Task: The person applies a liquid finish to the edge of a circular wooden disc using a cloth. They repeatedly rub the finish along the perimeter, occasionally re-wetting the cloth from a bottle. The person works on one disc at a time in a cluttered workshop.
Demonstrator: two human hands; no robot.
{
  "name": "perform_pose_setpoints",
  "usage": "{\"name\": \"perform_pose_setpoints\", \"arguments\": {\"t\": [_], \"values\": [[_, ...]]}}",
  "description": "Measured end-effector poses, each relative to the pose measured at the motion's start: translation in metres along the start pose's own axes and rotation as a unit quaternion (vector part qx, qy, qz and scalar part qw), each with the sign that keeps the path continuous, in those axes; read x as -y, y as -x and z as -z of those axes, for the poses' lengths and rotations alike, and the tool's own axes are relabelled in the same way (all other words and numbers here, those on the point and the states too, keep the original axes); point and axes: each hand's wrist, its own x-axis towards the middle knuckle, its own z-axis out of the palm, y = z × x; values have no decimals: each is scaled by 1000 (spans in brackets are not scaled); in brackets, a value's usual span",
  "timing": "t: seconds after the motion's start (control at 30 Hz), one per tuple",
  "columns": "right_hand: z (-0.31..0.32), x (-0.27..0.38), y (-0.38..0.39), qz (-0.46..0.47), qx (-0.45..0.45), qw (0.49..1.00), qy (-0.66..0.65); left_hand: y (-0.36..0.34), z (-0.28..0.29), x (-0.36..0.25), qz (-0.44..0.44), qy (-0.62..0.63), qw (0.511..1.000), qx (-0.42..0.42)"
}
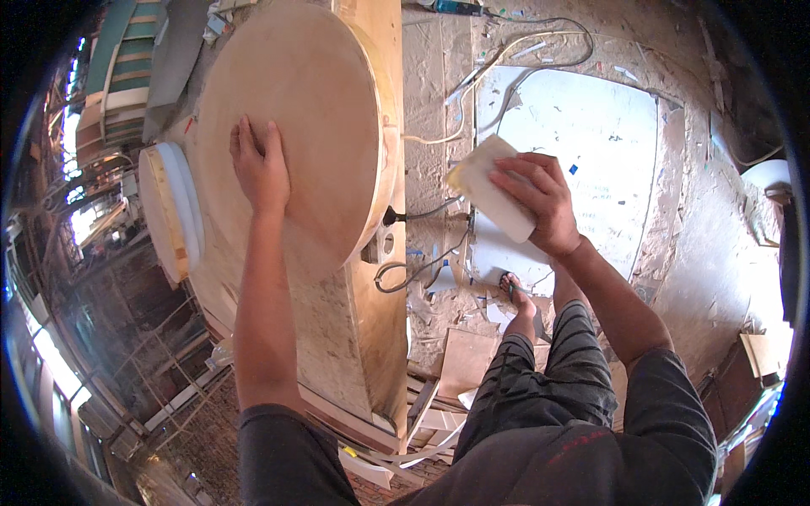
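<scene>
Your two hands are well apart. Your left hand (261,169) rests on the face of the large round panel (312,84), with its fingers a little spread and gripping nothing. Your right hand (547,201) is closed on a pale block (494,190), to the right of the bench (384,363) and in front of the white board (599,126) on the floor. The panel lies on the bench, to the left of this block — so the left hand is the one touching it, and the right hand has a gap to its right edge. In this view, the panel looks longer from near to far, while the block slants — its far end points left, its near end right, by your palm.
</scene>
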Motion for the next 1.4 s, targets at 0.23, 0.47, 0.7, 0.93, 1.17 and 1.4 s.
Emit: {"name": "perform_pose_setpoints", "arguments": {"t": [0.23, 0.47, 0.7, 0.93, 1.17, 1.4], "values": [[-29, -5, -54, 150, -25, 988, -16, 2, 2, 0, 2, -12, 1000, 9], [-57, -20, -77, 189, -38, 978, -76, 4, 7, -7, 8, -2, 1000, 27], [-41, -43, -71, 215, 30, 974, -57, 4, 12, -14, 27, 22, 999, 34], [-34, -31, -126, 181, -19, 975, -130, 4, 12, -14, 11, 16, 999, 37], [-34, -37, -89, 197, 49, 976, -84, 7, 13, -9, -1, 1, 999, 32], [-35, -15, -114, 123, -39, 980, -149, 4, 11, -10, -4, -8, 1000, 25]]}}
